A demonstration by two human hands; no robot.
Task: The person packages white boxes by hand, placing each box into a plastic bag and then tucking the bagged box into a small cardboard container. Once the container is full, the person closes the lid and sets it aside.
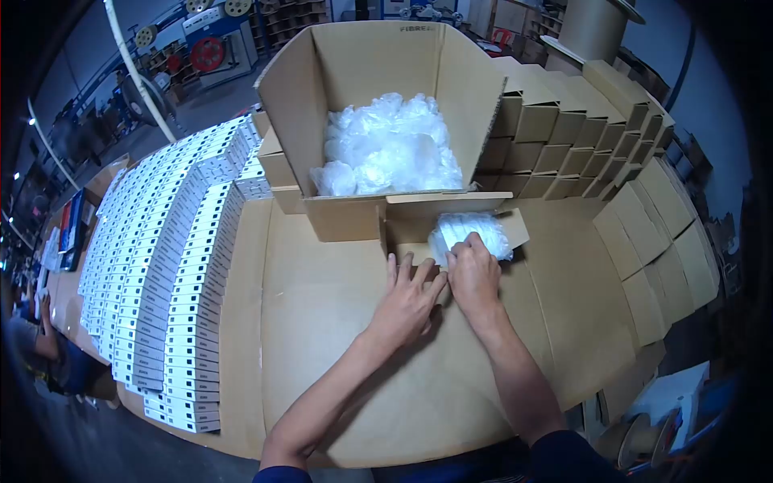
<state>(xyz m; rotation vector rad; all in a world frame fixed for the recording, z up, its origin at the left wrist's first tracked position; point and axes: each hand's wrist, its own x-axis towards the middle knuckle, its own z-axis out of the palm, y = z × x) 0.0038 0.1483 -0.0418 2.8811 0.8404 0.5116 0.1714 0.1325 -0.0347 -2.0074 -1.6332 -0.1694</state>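
A small open cardboard box lies in the middle of the table, against the front of a large carton. At its right side, partly inside, sits a bundle wrapped in clear plastic. My right hand is closed on the near side of this bundle, fingers curled and pressed together; the fingertips are partly hidden. Just left of it, my left hand has its fingers spread at the near edge of the small box, the thumb close to my right hand. Nothing shows in my left hand.
Behind the small box stands a large open carton holding several plastic-wrapped bundles. Long rows of white boxes fill the left. Brown cardboard boxes are stacked behind right, more at the right edge. Another person's arm shows far left.
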